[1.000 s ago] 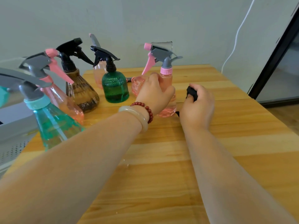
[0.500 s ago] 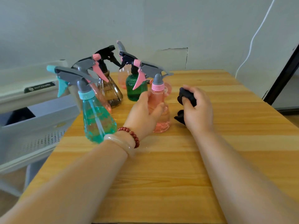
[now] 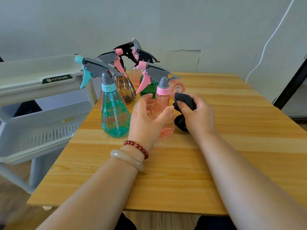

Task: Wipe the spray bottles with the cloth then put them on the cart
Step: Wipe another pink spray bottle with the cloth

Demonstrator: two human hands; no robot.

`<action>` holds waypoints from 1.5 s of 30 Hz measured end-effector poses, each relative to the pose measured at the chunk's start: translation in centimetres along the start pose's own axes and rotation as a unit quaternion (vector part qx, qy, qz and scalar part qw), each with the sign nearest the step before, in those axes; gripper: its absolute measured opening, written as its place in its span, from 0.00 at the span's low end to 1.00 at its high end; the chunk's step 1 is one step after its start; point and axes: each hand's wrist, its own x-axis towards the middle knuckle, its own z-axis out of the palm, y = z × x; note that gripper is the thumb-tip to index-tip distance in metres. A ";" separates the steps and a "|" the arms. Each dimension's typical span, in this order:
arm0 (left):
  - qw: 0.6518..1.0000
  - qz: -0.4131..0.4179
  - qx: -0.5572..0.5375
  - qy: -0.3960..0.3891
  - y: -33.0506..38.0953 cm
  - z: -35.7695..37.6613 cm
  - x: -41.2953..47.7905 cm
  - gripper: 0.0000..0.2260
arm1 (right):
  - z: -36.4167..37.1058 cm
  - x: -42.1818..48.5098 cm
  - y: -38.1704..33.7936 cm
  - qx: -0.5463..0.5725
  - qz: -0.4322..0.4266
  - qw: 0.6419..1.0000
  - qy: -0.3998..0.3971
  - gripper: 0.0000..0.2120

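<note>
Gripping the pink spray bottle (image 3: 163,103), upright on the table (image 3: 182,171), by its body with the left hand (image 3: 146,120): thumb across the near side, fingers curled round the far side. Clamping the black cloth (image 3: 184,100) in the right hand (image 3: 197,113), fingers curled tight on the wad, just right of the left thumb. Just left of the left fingers, teal bottle (image 3: 114,117); beyond them, green bottle (image 3: 148,88) and brown bottle (image 3: 124,88); well left, cart (image 3: 41,117).
</note>
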 end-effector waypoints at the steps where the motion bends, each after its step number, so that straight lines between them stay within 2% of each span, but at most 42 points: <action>1: 1.000 0.011 0.019 0.001 0.0 0.2 0.0 0.29 | 0.2 -0.1 0.0 0.001 -0.004 1.000 -0.005 0.09; 4: 0.999 0.032 0.036 -0.001 0.1 0.6 0.3 0.24 | 0.5 0.0 0.0 0.040 0.001 0.999 -0.002 0.07; 6: 0.999 0.024 0.000 -0.023 -0.1 0.3 0.5 0.21 | 0.5 0.2 0.0 0.090 0.016 0.996 0.009 0.05; 10: 0.996 0.005 -0.060 -0.065 -0.3 -0.5 0.1 0.23 | 0.2 0.5 -0.2 0.193 0.038 0.980 0.031 0.06; 15: 0.999 0.035 -0.004 -0.010 0.1 -0.1 0.0 0.19 | 0.5 0.2 -0.1 0.139 0.029 0.989 0.034 0.06; 17: 0.999 0.032 -0.025 -0.011 0.1 -0.5 0.0 0.19 | 0.6 0.1 0.2 0.111 0.023 0.993 0.036 0.02; 20: 0.996 0.019 -0.075 -0.041 -0.2 -0.7 -0.4 0.20 | 0.6 0.1 0.2 0.116 0.018 0.992 0.038 0.03; 24: 0.998 0.042 -0.041 -0.039 0.1 -0.3 -0.4 0.25 | 0.4 0.0 -0.2 0.102 0.015 0.994 0.037 0.07; 27: 0.998 0.051 -0.033 -0.009 0.3 -0.3 -0.2 0.21 | 0.3 -0.2 -0.9 0.076 -0.006 0.995 0.058 0.05; 29: 0.998 0.043 -0.043 -0.020 0.1 -0.5 -0.1 0.23 | -0.1 0.1 -1.9 0.070 -0.030 0.993 0.086 0.04; 31: 0.997 0.037 -0.056 -0.041 0.4 -0.9 -0.3 0.31 | -0.8 0.2 -3.1 0.050 -0.073 0.988 0.126 0.08; 33: 0.994 0.061 -0.082 -0.033 1.5 -1.5 -0.3 0.36 | -1.4 0.2 -4.8 0.018 -0.146 0.977 0.152 0.11; 35: 0.990 0.101 -0.098 0.003 3.0 -1.9 0.4 0.37 | -1.9 0.4 -6.3 -0.036 -0.233 0.958 0.161 0.11; 38: 0.985 0.104 -0.137 0.009 4.8 -2.2 1.9 0.25 | -2.0 1.5 -7.9 -0.110 -0.323 0.925 0.169 0.10; 41: 0.982 0.087 -0.167 0.006 5.5 -2.1 2.4 0.12 | -1.2 1.9 -9.0 -0.174 -0.343 0.913 0.136 0.10; 45: 0.978 0.090 -0.187 0.015 5.0 -1.9 2.2 0.09 | 0.5 1.4 -9.3 -0.262 -0.358 0.893 0.077 0.10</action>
